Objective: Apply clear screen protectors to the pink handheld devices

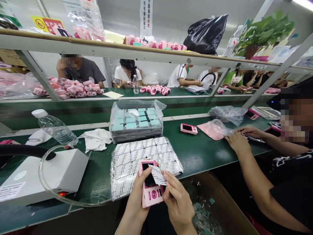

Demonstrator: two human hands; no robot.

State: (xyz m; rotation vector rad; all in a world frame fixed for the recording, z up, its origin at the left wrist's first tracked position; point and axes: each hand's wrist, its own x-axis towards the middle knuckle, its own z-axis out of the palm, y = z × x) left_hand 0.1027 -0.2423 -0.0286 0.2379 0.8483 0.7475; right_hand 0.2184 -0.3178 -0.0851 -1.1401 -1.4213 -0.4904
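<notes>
My left hand is wrapped around a pink handheld device with a dark screen and a round button below it. The device is tilted, screen up, over the bench's front edge. My right hand pinches a small white printed film between thumb and fingers. That film lies slantwise over the right part of the screen; whether it touches the glass I cannot tell. Just behind my hands lies a sheet stack of white printed films in clear plastic. Behind it stands a plastic-lined tray stack with pale-blue pieces.
On the left are a white box with a clear hose, a water bottle and a white cloth. Another pink device and a bag of pink parts lie right. A co-worker's arms reach in there.
</notes>
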